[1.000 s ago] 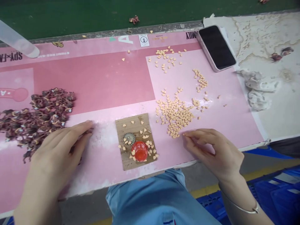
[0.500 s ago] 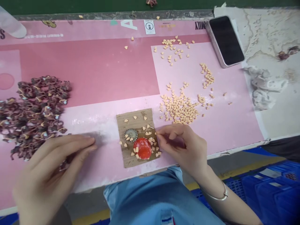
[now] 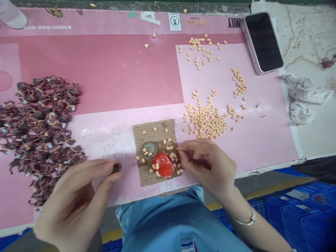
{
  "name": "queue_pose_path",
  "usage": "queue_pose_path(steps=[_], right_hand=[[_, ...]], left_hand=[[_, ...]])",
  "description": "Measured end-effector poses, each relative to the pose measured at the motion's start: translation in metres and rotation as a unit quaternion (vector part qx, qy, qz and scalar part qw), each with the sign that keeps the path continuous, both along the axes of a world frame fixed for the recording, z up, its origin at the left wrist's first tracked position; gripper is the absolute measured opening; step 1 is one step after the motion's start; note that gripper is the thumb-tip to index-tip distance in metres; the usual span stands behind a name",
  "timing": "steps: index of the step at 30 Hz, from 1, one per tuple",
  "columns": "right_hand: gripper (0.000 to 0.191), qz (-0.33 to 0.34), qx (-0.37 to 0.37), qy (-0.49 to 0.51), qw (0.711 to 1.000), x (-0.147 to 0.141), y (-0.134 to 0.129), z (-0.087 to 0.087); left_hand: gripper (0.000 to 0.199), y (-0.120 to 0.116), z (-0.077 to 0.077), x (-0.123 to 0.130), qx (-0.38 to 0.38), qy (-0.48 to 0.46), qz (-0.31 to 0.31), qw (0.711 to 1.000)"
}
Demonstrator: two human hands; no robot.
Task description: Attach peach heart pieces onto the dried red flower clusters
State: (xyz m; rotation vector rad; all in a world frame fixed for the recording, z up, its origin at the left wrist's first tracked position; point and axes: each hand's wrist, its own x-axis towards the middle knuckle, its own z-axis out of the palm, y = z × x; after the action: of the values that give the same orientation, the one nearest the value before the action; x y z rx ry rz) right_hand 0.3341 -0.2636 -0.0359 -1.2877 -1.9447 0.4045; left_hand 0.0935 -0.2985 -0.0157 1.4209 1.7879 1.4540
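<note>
Between the thumb and fingertips of my left hand [image 3: 78, 196] is a small dark brown piece [image 3: 117, 167], held above the pink surface. My right hand [image 3: 210, 164] pinches a tiny cream piece [image 3: 177, 148] at the right edge of a brown cardboard square [image 3: 144, 176]. On the cardboard lie a red cap [image 3: 165, 166], a metal bottle cap [image 3: 149, 149] and several cream pieces. A pile of cream pieces [image 3: 207, 120] is spread beyond my right hand. Many dark brown figures [image 3: 47, 119] are heaped at the left, beyond my left hand.
A phone [image 3: 264, 42] lies at the back right, near crumpled white tissue [image 3: 304, 98]. A whitish rounded object [image 3: 13, 14] is at the back left. Blue crates [image 3: 301, 213] stand below the front edge of the pink-covered table [image 3: 118, 77].
My left hand has moved right, away from the dark heap, and a dark piece now shows at its fingertips. My right hand stays by the cardboard; the whole view has shifted slightly.
</note>
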Motion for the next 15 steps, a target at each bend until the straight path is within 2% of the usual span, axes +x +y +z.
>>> queue_pose_path(steps=[3,6,10,13,15], right_hand=[[0.036,0.003,0.008,-0.003,1.0,0.0,0.0,0.0],[0.037,0.006,0.008,0.018,1.0,-0.001,0.0,0.005],[0.038,0.02,-0.026,0.099,0.995,-0.012,-0.003,0.026],[0.039,0.068,-0.076,0.149,0.984,-0.023,-0.005,0.044],[0.04,0.09,-0.088,0.173,0.977,-0.03,-0.007,0.05]], left_hand=[[0.041,-0.004,0.001,0.007,0.04,0.029,-0.052,0.997],[0.038,-0.013,0.0,0.012,0.047,0.017,-0.081,0.995],[0.032,-0.025,-0.004,0.014,0.06,0.014,-0.106,0.992],[0.025,-0.026,-0.003,0.017,0.091,0.058,-0.164,0.98],[0.018,-0.023,-0.001,0.02,0.106,0.069,-0.18,0.976]])
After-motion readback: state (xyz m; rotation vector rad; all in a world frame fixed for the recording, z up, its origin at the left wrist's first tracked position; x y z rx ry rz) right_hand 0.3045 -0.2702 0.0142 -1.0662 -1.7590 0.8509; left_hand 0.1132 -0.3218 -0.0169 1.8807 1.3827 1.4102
